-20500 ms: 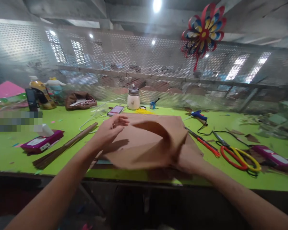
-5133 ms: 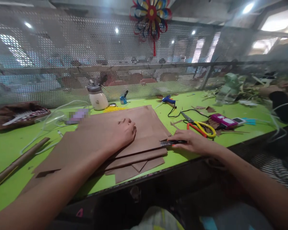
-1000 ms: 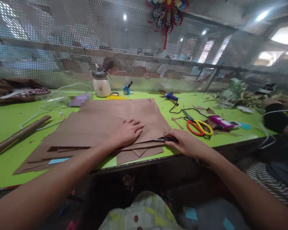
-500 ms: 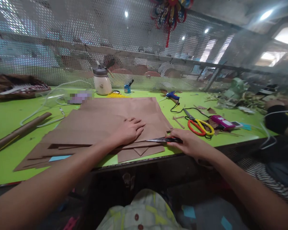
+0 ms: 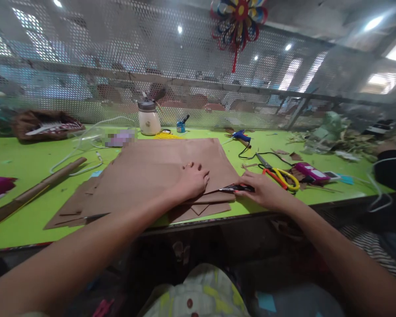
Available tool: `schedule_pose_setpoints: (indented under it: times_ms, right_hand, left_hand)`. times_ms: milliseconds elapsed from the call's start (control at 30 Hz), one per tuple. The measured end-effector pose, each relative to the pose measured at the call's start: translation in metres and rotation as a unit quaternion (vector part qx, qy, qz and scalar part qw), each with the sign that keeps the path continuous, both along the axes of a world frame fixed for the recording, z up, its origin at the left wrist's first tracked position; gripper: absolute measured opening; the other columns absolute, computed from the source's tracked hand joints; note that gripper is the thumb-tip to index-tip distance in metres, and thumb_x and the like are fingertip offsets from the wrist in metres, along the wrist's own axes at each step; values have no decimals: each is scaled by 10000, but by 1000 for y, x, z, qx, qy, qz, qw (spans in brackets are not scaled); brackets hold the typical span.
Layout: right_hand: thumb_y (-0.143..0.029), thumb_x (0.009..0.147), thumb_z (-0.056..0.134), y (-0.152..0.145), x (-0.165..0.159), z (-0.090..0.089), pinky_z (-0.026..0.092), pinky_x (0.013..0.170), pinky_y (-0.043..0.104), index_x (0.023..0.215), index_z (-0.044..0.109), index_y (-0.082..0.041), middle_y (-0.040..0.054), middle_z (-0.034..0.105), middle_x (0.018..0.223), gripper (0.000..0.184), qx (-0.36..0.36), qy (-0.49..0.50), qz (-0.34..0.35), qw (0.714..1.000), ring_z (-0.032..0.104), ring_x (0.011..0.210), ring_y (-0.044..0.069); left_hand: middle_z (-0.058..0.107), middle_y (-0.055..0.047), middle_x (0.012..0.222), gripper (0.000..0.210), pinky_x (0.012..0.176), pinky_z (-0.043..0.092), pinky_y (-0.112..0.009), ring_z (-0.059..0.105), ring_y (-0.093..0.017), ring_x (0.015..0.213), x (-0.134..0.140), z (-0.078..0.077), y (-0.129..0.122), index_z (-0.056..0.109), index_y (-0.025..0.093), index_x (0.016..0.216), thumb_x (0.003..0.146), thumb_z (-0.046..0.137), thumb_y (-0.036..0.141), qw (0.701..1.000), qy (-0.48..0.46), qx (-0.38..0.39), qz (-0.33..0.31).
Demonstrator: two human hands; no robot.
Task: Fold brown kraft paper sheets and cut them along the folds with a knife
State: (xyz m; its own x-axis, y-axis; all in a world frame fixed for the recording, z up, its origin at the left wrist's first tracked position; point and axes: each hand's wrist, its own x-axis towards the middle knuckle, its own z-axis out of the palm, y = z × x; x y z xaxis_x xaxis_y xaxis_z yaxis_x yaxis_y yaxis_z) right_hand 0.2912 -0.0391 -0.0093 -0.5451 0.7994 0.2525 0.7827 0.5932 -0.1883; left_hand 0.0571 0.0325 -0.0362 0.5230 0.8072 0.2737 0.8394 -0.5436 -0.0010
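Observation:
A stack of large brown paper sheets (image 5: 152, 163) lies near the table's front edge, its layers uneven at the lower left. My left hand (image 5: 194, 179) rests on the top sheet, palm down with fingers stretched out. Beside the stack's front right corner, my right hand (image 5: 259, 189) is closed round the dark handle of what looks like a knife (image 5: 229, 188). Its slim pointed blade faces left and lies along the sheet's front edge, partly at the paper. Smaller brown pieces (image 5: 201, 212) stick out underneath.
Right of the paper are scissors (image 5: 288, 179) with yellow and orange handles, a blue glue gun (image 5: 242, 135) and a magenta device (image 5: 312, 172). A white jug (image 5: 149, 121) and blue bottle (image 5: 181, 127) stand behind. A paper roll (image 5: 36, 189) lies left. Another person's arm (image 5: 391, 169) is far right.
The knife and my right hand have slid a little rightward along the paper's front edge. The slits seen at the stack's front left are now largely covered. My view has turned slightly left.

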Motion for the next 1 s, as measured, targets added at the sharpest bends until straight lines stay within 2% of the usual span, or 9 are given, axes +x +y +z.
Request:
schedule_pose_setpoints:
  times_ms: [100, 233, 300, 400, 467, 600, 800, 900, 1000]
  right_hand:
    - [-286, 898, 541, 0, 2, -4, 442, 768, 345, 953, 636, -168, 81, 609, 881, 162, -7, -3, 3, 1000, 572, 833, 218]
    - [-278, 903, 533, -1, 1, -8, 444, 754, 323, 958, 631, -161, 84, 602, 914, 162, -23, 23, 11, 999, 557, 850, 210]
    - [-280, 906, 529, -2, 1, -10, 446, 762, 324, 959, 633, -154, 87, 598, 912, 172, -24, 41, 12, 999, 552, 851, 209]
    - [-289, 907, 530, -2, 0, -13, 451, 763, 325, 984, 640, -157, 90, 591, 913, 188, -18, 58, 11, 998, 552, 855, 210]
    - [-289, 903, 537, -2, -1, -15, 455, 761, 325, 993, 644, -170, 93, 594, 927, 184, -9, 63, 9, 998, 558, 864, 211]
    - [-272, 897, 545, 1, -5, -17, 463, 754, 323, 987, 652, -179, 96, 603, 934, 168, 1, 62, 14, 998, 569, 850, 204]
    - [-225, 877, 572, 6, -9, -18, 463, 788, 320, 975, 652, -177, 98, 619, 958, 136, 11, 84, 47, 995, 566, 920, 208]
    - [-235, 890, 559, 2, -7, -17, 464, 798, 308, 980, 650, -179, 92, 625, 965, 140, -13, 99, 65, 993, 575, 920, 194]
    - [-270, 892, 566, -3, -5, -17, 466, 764, 292, 997, 648, -184, 79, 630, 949, 158, -24, 109, 48, 993, 584, 873, 180]
  left_hand:
    - [583, -127, 1103, 365, 868, 413, -468, 516, -302, 1032, -1, 11, -3, 644, 223, 1093, 924, 388, 420, 1000, 9, -11, -11]
    - [610, -109, 1098, 398, 921, 415, -394, 552, -250, 1013, -39, 33, -5, 634, 197, 1093, 951, 324, 403, 985, 38, -24, -168]
    - [596, -101, 1189, 431, 972, 390, -385, 534, -245, 1082, -66, 37, -3, 610, 193, 1157, 965, 282, 395, 978, 50, -21, -200]
    - [594, -65, 1252, 443, 1004, 378, -349, 530, -210, 1137, -96, 28, 5, 582, 216, 1228, 968, 281, 410, 982, 50, -57, -173]
    - [559, -56, 1321, 461, 1046, 338, -351, 493, -200, 1203, -105, 18, 8, 554, 222, 1277, 972, 271, 421, 985, 51, -59, -155]
    - [522, -38, 1372, 473, 1050, 312, -397, 456, -214, 1245, -102, 5, 8, 545, 271, 1294, 975, 241, 443, 991, 49, -38, -119]
    - [494, -34, 1400, 473, 1037, 323, -399, 454, -221, 1247, -102, 4, 5, 532, 281, 1309, 971, 239, 435, 992, 54, -32, -114]
    - [485, -37, 1409, 484, 1038, 325, -407, 447, -226, 1255, -103, 2, 7, 525, 270, 1319, 973, 229, 434, 991, 58, -31, -114]
    - [488, -38, 1406, 489, 1042, 320, -414, 447, -232, 1256, -103, 1, 7, 524, 266, 1323, 976, 222, 432, 991, 65, -29, -113]
